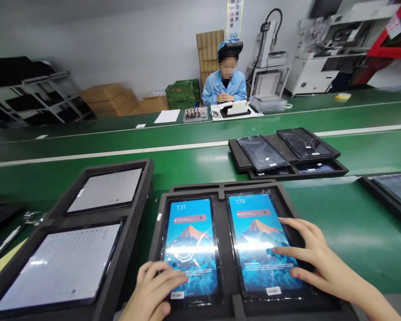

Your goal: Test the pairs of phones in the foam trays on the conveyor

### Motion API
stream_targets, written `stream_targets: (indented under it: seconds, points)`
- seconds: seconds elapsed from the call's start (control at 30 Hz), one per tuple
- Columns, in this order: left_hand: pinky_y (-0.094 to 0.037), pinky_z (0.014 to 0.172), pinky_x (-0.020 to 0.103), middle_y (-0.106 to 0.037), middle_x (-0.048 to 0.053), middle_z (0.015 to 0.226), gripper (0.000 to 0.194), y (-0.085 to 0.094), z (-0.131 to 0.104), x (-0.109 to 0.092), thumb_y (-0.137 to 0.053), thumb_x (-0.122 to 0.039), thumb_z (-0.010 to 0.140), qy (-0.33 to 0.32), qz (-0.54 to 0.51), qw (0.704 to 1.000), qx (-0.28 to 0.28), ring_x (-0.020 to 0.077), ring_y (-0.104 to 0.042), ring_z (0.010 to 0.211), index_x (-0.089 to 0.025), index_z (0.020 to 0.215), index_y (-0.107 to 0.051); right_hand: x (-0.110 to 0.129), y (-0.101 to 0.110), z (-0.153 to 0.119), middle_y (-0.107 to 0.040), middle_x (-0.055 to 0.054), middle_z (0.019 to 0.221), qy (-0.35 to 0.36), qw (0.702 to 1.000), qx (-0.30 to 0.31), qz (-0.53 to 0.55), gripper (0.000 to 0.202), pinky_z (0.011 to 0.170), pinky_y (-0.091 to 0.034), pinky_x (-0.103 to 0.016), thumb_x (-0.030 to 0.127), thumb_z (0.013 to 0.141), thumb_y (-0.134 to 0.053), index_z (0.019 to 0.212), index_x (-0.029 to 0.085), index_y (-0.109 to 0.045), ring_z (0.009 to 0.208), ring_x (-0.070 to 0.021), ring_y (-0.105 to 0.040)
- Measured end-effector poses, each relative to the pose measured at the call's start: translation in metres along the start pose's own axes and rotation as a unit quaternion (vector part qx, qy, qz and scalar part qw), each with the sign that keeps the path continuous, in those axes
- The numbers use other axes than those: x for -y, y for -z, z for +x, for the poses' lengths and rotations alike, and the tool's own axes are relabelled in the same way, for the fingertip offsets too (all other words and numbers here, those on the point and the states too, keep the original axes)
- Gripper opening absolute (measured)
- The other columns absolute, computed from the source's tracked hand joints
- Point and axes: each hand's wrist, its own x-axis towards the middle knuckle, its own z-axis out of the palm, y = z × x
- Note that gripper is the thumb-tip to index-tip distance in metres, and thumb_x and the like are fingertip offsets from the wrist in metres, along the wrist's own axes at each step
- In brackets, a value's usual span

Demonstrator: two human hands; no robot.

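Two tablets lie side by side in a black foam tray (227, 249), both lit with a blue mountain lock screen. Over the lower left part of the left tablet (195, 240) is my left hand (153, 287), its fingers stretched out toward the glass. My right hand (309, 256) reaches in from the right with fingers spread over the right tablet (254, 232); its index fingertip is at the middle of the screen. Neither hand grips anything. Each tablet carries a small white label near its bottom edge.
At left, another foam tray (143, 191) holds two tablets with white screens. Stacked trays (239, 158) with dark tablets sit farther back right; one more tray (384, 196) is at the right edge. A person (224, 87) in blue sits across the green bench (187, 162).
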Motion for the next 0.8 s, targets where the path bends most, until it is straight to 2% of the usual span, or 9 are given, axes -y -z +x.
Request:
stream_targets:
  seconds: [0.07,0.17,0.27,0.33,0.4,0.5,0.6,0.7,0.8]
  points:
    - [-0.044,0.105,0.058,-0.072,0.001,0.126,0.052,0.011,0.024,-0.004,-0.029,-0.068,0.103,0.025,-0.004,0.999,0.039,0.0334,-0.056,0.12,-0.046,0.127,-0.069,-0.002,-0.001,0.02,-0.036,-0.008,0.156,0.018,1.0,0.025,0.003,0.028,0.103,-0.043,-0.066,0.05,0.103,-0.055,0.117,0.037,-0.075,0.136,-0.0421,-0.037]
    - [-0.034,0.111,0.065,-0.068,0.003,0.132,0.057,0.016,0.051,-0.005,-0.022,-0.064,0.105,0.072,0.02,0.997,0.02,0.0348,-0.05,0.128,-0.041,0.134,-0.066,-0.015,-0.008,0.049,-0.044,-0.007,0.15,-0.012,1.0,0.02,0.003,0.032,0.109,-0.037,-0.069,0.047,0.106,-0.048,0.107,0.036,-0.079,0.137,-0.04,-0.036]
    - [-0.029,0.117,0.065,-0.059,0.006,0.146,0.058,0.009,0.061,0.004,-0.022,-0.06,0.106,0.082,0.058,0.995,-0.027,0.0337,-0.044,0.136,-0.036,0.152,-0.048,-0.031,-0.015,0.069,-0.048,-0.009,0.145,-0.091,0.996,-0.001,0.01,0.04,0.111,-0.035,-0.067,0.049,0.107,-0.041,0.109,0.034,-0.079,0.135,-0.0386,-0.039]
    - [-0.028,0.12,0.063,-0.045,0.009,0.158,0.061,0.002,0.06,0.011,-0.023,-0.059,0.106,0.078,0.072,0.991,-0.082,0.0332,-0.038,0.143,-0.032,0.16,-0.031,-0.037,-0.019,0.074,-0.048,-0.011,0.144,-0.144,0.989,-0.023,0.005,0.043,0.111,-0.036,-0.067,0.05,0.106,-0.038,0.119,0.033,-0.075,0.134,-0.0385,-0.039]
    - [-0.03,0.12,0.062,-0.031,0.011,0.166,0.063,-0.004,0.056,0.016,-0.021,-0.056,0.107,0.083,0.068,0.984,-0.145,0.0332,-0.03,0.149,-0.029,0.164,-0.02,-0.039,-0.02,0.072,-0.048,-0.012,0.144,-0.157,0.987,-0.04,-0.005,0.046,0.111,-0.036,-0.067,0.05,0.107,-0.035,0.128,0.032,-0.071,0.135,-0.0387,-0.039]
    - [-0.033,0.119,0.065,-0.029,0.012,0.166,0.06,-0.011,0.042,0.017,-0.02,-0.051,0.107,0.119,0.055,0.972,-0.195,0.0336,-0.027,0.151,-0.028,0.163,-0.024,-0.032,-0.016,0.058,-0.049,-0.013,0.144,-0.117,0.992,-0.044,-0.012,0.046,0.112,-0.034,-0.067,0.049,0.108,-0.034,0.127,0.031,-0.072,0.135,-0.0385,-0.04]
    - [-0.041,0.115,0.061,-0.035,0.013,0.162,0.057,-0.02,0.025,0.012,-0.025,-0.049,0.107,0.162,0.06,0.967,-0.19,0.0338,-0.035,0.148,-0.027,0.159,-0.036,-0.014,-0.008,0.042,-0.052,-0.012,0.14,-0.041,0.999,-0.031,-0.015,0.04,0.112,-0.032,-0.065,0.045,0.108,-0.038,0.125,0.033,-0.071,0.131,-0.0366,-0.045]
    - [-0.052,0.105,0.059,-0.039,0.013,0.16,0.057,-0.031,0.012,0.006,-0.027,-0.052,0.106,0.184,0.09,0.959,-0.196,0.0361,-0.041,0.144,-0.027,0.155,-0.042,0.006,-0.005,0.036,-0.053,-0.01,0.141,0.05,0.999,-0.012,-0.017,0.032,0.113,-0.029,-0.061,0.04,0.107,-0.046,0.13,0.035,-0.067,0.126,-0.0331,-0.05]
    - [-0.057,0.098,0.06,-0.04,0.016,0.158,0.059,-0.038,0.009,0.004,-0.028,-0.055,0.106,0.177,0.129,0.951,-0.217,0.039,-0.046,0.14,-0.025,0.153,-0.045,0.018,-0.008,0.039,-0.057,-0.01,0.136,0.084,0.996,-0.026,-0.012,0.026,0.113,-0.027,-0.054,0.032,0.106,-0.05,0.124,0.03,-0.068,0.121,-0.0297,-0.054]
